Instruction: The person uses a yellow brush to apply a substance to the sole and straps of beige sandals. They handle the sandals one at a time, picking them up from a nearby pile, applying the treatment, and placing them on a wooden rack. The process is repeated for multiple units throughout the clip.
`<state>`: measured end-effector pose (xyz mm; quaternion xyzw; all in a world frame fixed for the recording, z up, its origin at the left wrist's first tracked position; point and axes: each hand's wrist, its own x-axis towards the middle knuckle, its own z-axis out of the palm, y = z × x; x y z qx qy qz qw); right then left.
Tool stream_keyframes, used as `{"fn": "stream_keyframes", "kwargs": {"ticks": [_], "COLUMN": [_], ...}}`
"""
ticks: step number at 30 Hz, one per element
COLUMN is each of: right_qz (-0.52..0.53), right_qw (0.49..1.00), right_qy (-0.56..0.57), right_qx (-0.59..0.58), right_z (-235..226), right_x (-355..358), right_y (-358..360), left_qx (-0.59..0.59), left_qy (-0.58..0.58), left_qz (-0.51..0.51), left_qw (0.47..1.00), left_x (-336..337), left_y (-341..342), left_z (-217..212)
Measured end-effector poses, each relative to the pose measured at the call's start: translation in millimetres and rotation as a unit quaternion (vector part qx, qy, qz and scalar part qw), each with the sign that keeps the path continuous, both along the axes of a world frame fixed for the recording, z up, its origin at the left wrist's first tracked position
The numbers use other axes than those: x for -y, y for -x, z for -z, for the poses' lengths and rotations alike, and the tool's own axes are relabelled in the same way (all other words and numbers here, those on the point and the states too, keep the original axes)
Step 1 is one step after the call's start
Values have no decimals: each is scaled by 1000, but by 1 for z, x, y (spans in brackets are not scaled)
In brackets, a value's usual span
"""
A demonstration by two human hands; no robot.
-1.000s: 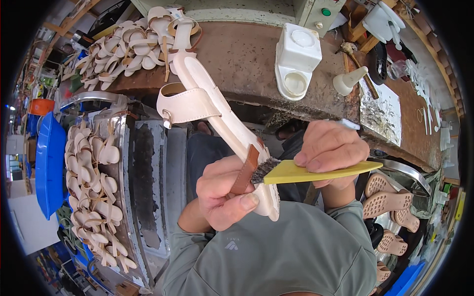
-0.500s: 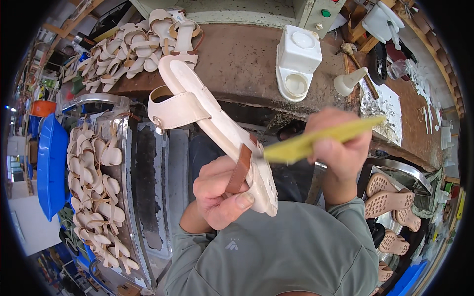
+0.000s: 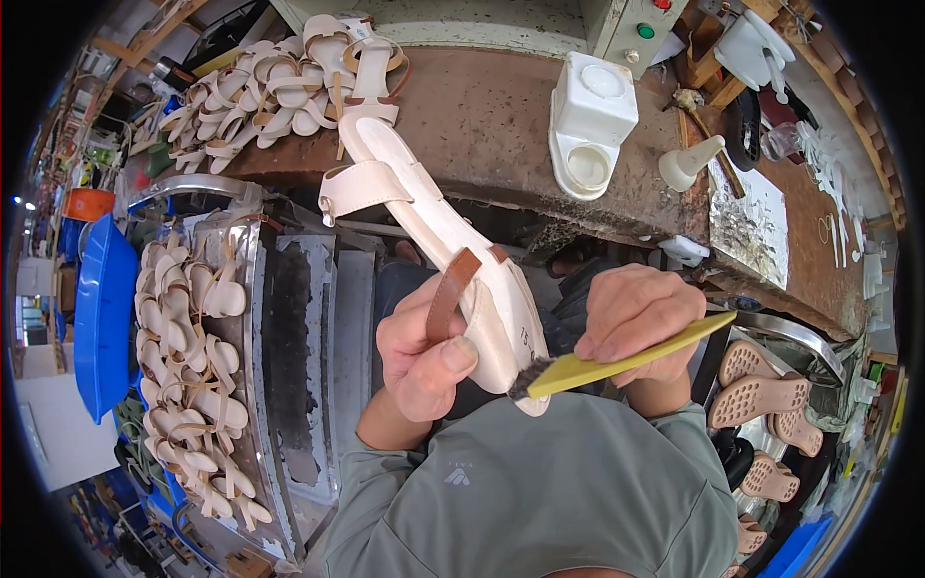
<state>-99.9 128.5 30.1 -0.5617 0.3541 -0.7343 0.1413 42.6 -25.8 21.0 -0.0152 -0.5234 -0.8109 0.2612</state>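
A beige sandal (image 3: pixel 434 214) with a brown strap slants across the middle, its toe end up and to the left, its heel end low near my shirt. My left hand (image 3: pixel 419 352) is closed around its heel part beside the brown strap (image 3: pixel 450 297). In my right hand (image 3: pixel 641 323) is a brush (image 3: pixel 631 354) with a flat yellow handle and dark bristles. The bristles touch the sandal near its heel end. The fingers of my right hand press the handle from both sides.
Beige sandals lie heaped on the bench (image 3: pixel 472 106) and on a rack (image 3: pixel 188 385) at left. A white container (image 3: pixel 593 120) and a white nozzle-shaped bottle (image 3: pixel 691 164) stand on the bench. Tan soles (image 3: pixel 761 400) lie at right; a blue tub (image 3: pixel 104 318) is far left.
The brush has moved down along the sandal, from the strap area to the heel end. My right hand has lowered with it. The sandal has shifted slightly.
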Motion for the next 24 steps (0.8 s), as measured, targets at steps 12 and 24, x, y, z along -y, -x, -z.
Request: {"fn": "stream_keyframes", "kwargs": {"ticks": [12,24], "right_qz": [134,69], "right_qw": [966,968], "right_qy": [9,61], "right_qx": [-221,-235], "right_z": [-24,-21], "right_x": [-7,-5], "right_y": [-2,-9], "left_qx": [-53,-16], "left_qy": [67,129], "left_qz": [-194,-192], "left_qw": [977,973], "left_x": [-5,-5], "left_y": [2,-4], "left_z": [7,3]}}
